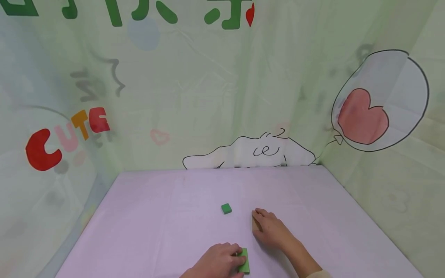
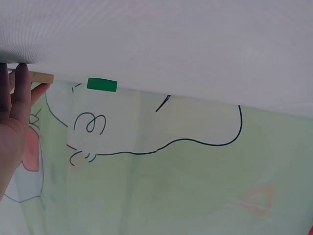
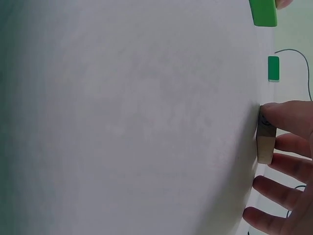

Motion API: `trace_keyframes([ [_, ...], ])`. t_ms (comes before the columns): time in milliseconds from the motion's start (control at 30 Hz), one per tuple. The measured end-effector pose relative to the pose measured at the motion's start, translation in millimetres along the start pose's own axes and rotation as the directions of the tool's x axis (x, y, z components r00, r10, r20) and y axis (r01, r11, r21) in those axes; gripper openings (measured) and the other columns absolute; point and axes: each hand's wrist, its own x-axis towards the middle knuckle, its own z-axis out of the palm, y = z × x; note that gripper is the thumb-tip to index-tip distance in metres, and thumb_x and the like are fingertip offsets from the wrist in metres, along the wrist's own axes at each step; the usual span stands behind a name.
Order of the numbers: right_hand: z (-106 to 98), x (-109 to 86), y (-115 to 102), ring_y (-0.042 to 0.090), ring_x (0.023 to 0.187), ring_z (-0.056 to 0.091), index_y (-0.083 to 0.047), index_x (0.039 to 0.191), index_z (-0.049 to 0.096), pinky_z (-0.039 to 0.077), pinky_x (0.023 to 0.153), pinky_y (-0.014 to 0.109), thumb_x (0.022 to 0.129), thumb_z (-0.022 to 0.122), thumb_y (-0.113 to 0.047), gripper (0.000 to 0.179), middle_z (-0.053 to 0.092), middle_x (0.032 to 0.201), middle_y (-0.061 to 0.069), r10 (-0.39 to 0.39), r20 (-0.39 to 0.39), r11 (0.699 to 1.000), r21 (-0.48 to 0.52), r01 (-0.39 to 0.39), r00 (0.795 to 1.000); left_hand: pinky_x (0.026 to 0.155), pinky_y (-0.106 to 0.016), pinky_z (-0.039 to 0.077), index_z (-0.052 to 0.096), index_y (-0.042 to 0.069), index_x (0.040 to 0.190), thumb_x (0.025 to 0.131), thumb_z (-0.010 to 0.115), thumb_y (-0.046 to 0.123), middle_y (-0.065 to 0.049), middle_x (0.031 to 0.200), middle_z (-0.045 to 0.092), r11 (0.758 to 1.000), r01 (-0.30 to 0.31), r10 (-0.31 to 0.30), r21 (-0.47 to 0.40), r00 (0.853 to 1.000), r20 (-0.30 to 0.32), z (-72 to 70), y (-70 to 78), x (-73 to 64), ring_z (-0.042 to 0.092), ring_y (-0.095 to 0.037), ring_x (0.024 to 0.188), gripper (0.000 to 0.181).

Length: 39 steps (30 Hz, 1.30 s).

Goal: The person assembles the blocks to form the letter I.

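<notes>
My left hand point(image 1: 222, 259) grips a flat bright green block point(image 1: 246, 261) near the front of the table, its fingers at the block's left side. Farther up and to the right, my right hand point(image 1: 272, 229) holds a light wooden block point(image 1: 255, 224). The right wrist view has the thumb point(image 3: 288, 117) on one face of the wooden block point(image 3: 265, 149) and fingers on the opposite side; dark markings show partly under the thumb. In the left wrist view the left hand's fingers point(image 2: 20, 93) show, but the bright green block is hidden.
A small dark green block point(image 1: 226, 209) lies on the pale lilac table point(image 1: 167, 216), ahead of both hands. Printed curtains point(image 1: 208, 88) enclose the table at the back and on both sides.
</notes>
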Motion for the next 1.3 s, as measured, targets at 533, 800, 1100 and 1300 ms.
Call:
trace_keyframes([
  [533, 5.0, 3.3, 4.5, 0.042, 0.128, 0.057, -0.001, 0.140, 0.061, 0.050, 0.102, 0.059, 0.087, 0.083, -0.024, 0.062, 0.056, 0.146, 0.017, 0.000, -0.026, 1.000, 0.002, 0.000, 1.000, 0.072, -0.008, 0.045, 0.077, 0.028, 0.121, 0.099, 0.065, 0.050, 0.011, 0.115, 0.069, 1.000, 0.003, -0.003, -0.006, 1.000, 0.028, 1.2, -0.9, 0.5, 0.061, 0.004, 0.092, 0.033],
  [800, 3.1, 2.1, 2.5, 0.040, 0.126, 0.057, -0.001, 0.138, 0.063, 0.051, 0.102, 0.057, 0.085, 0.084, -0.023, 0.061, 0.058, 0.144, 0.017, -0.013, -0.030, 1.000, 0.017, 0.013, 0.999, 0.070, -0.007, 0.043, 0.077, 0.027, 0.122, 0.099, 0.066, 0.049, 0.011, 0.115, 0.069, 1.000, -0.012, 0.012, 0.014, 1.000, 0.016, 2.7, -1.0, 0.8, 0.061, 0.004, 0.089, 0.034],
  [1100, 1.7, -1.0, -4.4, 0.039, 0.125, 0.058, -0.001, 0.137, 0.064, 0.051, 0.102, 0.055, 0.084, 0.085, -0.024, 0.061, 0.059, 0.143, 0.016, -0.048, -0.058, 0.999, 0.009, 0.049, 0.997, 0.066, -0.006, 0.039, 0.078, 0.027, 0.119, 0.099, 0.066, 0.048, 0.011, 0.113, 0.068, 0.998, -0.032, 0.033, 0.049, 0.999, -0.006, 2.1, -1.1, 0.3, 0.058, 0.004, 0.084, 0.031],
  [1300, 2.0, -1.0, -9.7, 0.038, 0.127, 0.057, -0.003, 0.138, 0.064, 0.052, 0.100, 0.057, 0.084, 0.085, -0.024, 0.062, 0.059, 0.143, 0.015, -0.053, -0.053, 0.999, 0.002, 0.053, 0.997, 0.065, -0.006, 0.038, 0.079, 0.028, 0.117, 0.098, 0.066, 0.047, 0.012, 0.111, 0.067, 0.995, -0.047, 0.049, 0.084, 0.998, -0.033, 5.7, -2.6, -0.4, 0.057, 0.004, 0.083, 0.029],
])
